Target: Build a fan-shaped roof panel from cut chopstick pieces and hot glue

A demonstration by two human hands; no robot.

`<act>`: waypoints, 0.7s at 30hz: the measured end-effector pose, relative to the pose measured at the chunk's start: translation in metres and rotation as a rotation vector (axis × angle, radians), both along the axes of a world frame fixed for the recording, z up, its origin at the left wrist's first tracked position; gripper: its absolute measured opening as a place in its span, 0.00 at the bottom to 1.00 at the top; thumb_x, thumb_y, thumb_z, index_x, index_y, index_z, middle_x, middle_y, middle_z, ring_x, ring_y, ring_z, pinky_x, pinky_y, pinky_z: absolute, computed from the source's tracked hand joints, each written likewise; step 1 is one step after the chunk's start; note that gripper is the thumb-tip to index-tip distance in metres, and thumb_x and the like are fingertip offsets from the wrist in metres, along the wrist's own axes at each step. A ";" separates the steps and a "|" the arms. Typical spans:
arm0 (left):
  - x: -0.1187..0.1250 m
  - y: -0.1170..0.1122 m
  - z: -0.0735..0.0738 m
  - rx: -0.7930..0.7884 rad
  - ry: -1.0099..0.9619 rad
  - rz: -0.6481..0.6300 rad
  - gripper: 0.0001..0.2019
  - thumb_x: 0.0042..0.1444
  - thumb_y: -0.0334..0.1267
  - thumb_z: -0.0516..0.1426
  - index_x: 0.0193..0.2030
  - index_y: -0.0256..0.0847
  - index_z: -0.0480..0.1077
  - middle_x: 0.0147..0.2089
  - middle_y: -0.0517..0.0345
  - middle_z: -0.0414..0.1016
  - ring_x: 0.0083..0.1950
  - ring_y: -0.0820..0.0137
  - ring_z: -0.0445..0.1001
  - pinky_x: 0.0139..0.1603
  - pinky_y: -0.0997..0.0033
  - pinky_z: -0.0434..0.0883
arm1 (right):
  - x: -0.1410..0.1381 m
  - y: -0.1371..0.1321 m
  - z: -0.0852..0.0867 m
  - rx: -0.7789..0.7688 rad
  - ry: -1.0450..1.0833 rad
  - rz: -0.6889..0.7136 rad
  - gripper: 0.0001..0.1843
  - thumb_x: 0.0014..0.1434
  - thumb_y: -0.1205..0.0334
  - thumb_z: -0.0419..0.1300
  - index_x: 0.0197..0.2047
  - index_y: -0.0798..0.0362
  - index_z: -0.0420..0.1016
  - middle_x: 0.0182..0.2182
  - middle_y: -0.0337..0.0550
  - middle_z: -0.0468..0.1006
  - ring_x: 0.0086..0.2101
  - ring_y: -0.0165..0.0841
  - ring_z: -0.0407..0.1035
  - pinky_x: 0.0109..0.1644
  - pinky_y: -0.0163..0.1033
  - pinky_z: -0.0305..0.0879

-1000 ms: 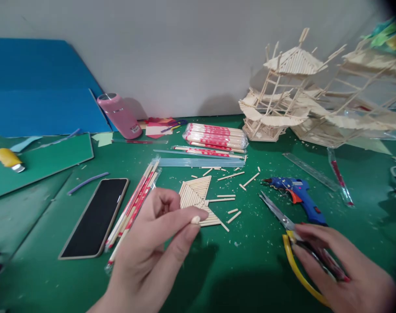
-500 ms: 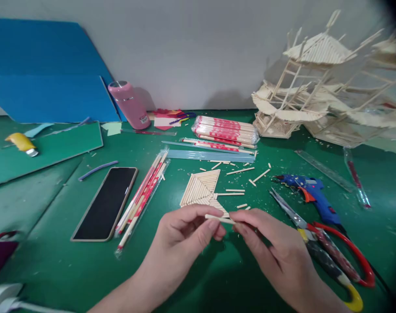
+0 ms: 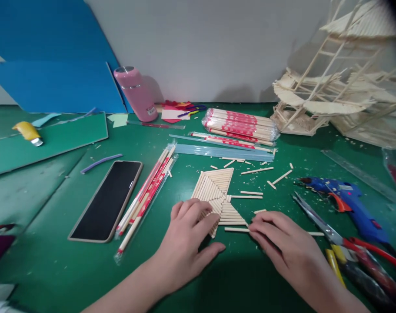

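A flat panel of glued wooden sticks [image 3: 212, 187] lies on the green table, its strips fanning out in several triangular sections. My left hand [image 3: 191, 243] rests over the panel's near left part, fingers curved and thumb spread away, gripping nothing. At the panel's near right corner, the fingertips of my right hand [image 3: 282, 239] pinch together at a thin wooden stick [image 3: 236, 229]. This stick lies along the panel's near edge with a small gap. Another stick end [image 3: 316, 234] shows on the other side of my right hand; whether it is the same stick, I cannot tell.
Loose cut sticks [image 3: 256, 171] lie beyond the panel. Scissors [image 3: 321, 221] and a blue glue gun [image 3: 344, 193] sit at the right. Wrapped chopsticks [image 3: 148, 195] and a phone [image 3: 108, 202] are at the left. Behind stand a pink bottle [image 3: 137, 95] and a stick-built model [image 3: 324, 91].
The hands have parted and lowered from holding a short stick between them. My left hand now lies on the panel, my right at its near right corner. The camera view has shifted left.
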State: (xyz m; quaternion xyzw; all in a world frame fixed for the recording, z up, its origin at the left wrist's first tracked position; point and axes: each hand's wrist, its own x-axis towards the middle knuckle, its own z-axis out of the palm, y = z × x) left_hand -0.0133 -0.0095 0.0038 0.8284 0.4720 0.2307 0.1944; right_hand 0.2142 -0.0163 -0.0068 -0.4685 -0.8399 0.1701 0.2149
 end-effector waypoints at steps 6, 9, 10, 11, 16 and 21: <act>0.000 0.001 -0.007 0.027 0.007 0.007 0.10 0.54 0.37 0.56 0.44 0.42 0.66 0.44 0.53 0.69 0.48 0.62 0.64 0.47 0.57 0.57 | -0.009 0.000 -0.002 0.019 0.014 -0.069 0.06 0.59 0.66 0.52 0.38 0.49 0.69 0.39 0.42 0.70 0.39 0.32 0.68 0.42 0.36 0.66; 0.000 0.002 -0.009 0.050 0.007 -0.002 0.09 0.55 0.36 0.55 0.43 0.42 0.67 0.44 0.52 0.69 0.47 0.62 0.64 0.46 0.57 0.57 | -0.010 0.000 -0.004 0.044 0.005 -0.090 0.06 0.59 0.66 0.53 0.39 0.49 0.69 0.40 0.42 0.70 0.39 0.31 0.68 0.41 0.36 0.66; 0.000 0.002 -0.009 0.056 0.008 -0.005 0.09 0.55 0.36 0.55 0.43 0.42 0.67 0.44 0.52 0.69 0.47 0.62 0.64 0.46 0.57 0.57 | -0.010 0.000 -0.004 0.051 0.002 -0.094 0.06 0.59 0.66 0.53 0.39 0.49 0.68 0.40 0.42 0.70 0.39 0.31 0.68 0.41 0.35 0.67; 0.000 0.002 -0.009 0.059 0.009 -0.008 0.09 0.55 0.36 0.55 0.43 0.42 0.67 0.44 0.52 0.69 0.47 0.61 0.64 0.46 0.57 0.57 | -0.010 0.000 -0.004 0.056 0.000 -0.095 0.06 0.59 0.66 0.53 0.39 0.49 0.68 0.40 0.42 0.70 0.39 0.31 0.68 0.40 0.35 0.67; 0.000 0.003 -0.008 0.046 0.012 -0.013 0.08 0.55 0.36 0.55 0.43 0.41 0.67 0.44 0.53 0.69 0.46 0.62 0.64 0.46 0.57 0.57 | -0.011 0.000 -0.006 0.049 -0.015 -0.094 0.05 0.58 0.66 0.53 0.39 0.48 0.68 0.40 0.41 0.69 0.39 0.31 0.68 0.40 0.35 0.67; 0.000 0.003 -0.007 0.030 0.016 -0.023 0.08 0.55 0.36 0.54 0.43 0.41 0.67 0.43 0.54 0.69 0.46 0.62 0.64 0.46 0.57 0.56 | -0.011 0.000 -0.006 0.050 -0.014 -0.098 0.06 0.58 0.66 0.54 0.39 0.48 0.68 0.40 0.41 0.69 0.39 0.31 0.68 0.39 0.35 0.67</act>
